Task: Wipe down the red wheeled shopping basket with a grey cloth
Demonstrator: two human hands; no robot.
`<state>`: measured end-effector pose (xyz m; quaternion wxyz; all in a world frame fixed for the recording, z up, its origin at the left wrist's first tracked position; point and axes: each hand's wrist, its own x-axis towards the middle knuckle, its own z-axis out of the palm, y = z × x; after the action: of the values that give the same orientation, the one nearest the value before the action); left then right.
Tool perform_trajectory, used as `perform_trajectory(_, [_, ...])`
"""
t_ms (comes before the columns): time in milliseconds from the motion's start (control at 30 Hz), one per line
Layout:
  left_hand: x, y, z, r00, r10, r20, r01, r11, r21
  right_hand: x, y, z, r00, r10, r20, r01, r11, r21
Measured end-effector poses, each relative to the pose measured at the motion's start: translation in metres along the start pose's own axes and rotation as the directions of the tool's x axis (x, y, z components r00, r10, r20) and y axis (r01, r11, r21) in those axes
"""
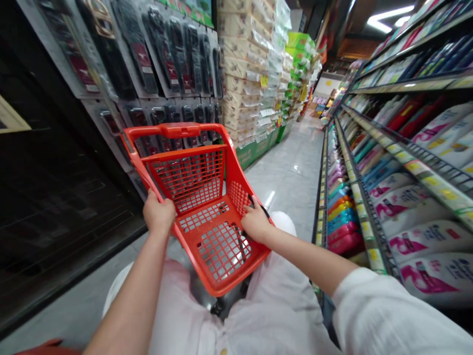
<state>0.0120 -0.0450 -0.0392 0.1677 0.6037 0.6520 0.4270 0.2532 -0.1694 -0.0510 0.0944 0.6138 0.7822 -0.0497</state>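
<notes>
A red plastic shopping cart with lattice walls stands tilted in view, close in front of my knees. Its basket holds nothing that I can see. My left hand is closed around the left side rim. On the opposite rim rests my right hand, its thumb side over the edge and the fingers partly hidden. A thin black strip shows beside the right hand; what it is I cannot make out. The cart's handle is at the far end, away from both hands.
Packaged belts hang on the left wall. Stacked cartons line the aisle beyond. Shelves of packaged goods run along the right, with a shelf edge near my right arm. The tiled floor stretches ahead between them.
</notes>
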Motion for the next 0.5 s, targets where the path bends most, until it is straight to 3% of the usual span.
perform_trajectory(67, [0.0,0.006,-0.003,1.0,-0.009,-0.006,0.009,1.0,0.017,0.012,0.005,-0.013,0.992,-0.03,-0.12,0.013,0.99,-0.137])
perform_trajectory(133, [0.001,0.009,-0.006,1.0,0.001,-0.004,-0.001,0.999,0.034,0.016,0.005,-0.02,0.984,-0.052,-0.169,0.016,0.977,-0.212])
perform_trajectory(200, [0.004,0.01,-0.007,1.0,0.002,-0.005,-0.002,0.999,0.047,0.01,-0.003,-0.018,0.99,-0.012,-0.138,-0.021,0.973,-0.228])
perform_trajectory(367, [0.008,0.005,-0.007,1.0,-0.007,0.007,0.006,0.996,0.089,-0.019,-0.036,-0.005,0.996,0.061,0.061,-0.047,0.976,-0.213])
perform_trajectory(433, [0.008,0.004,-0.008,1.0,-0.004,0.023,0.002,0.996,0.094,-0.018,-0.039,-0.012,0.999,0.022,-0.026,-0.027,0.981,-0.194])
perform_trajectory(500, [0.006,0.006,-0.011,0.999,-0.011,0.04,0.006,0.994,0.108,-0.01,-0.031,-0.024,0.973,-0.071,-0.219,0.021,0.975,-0.222])
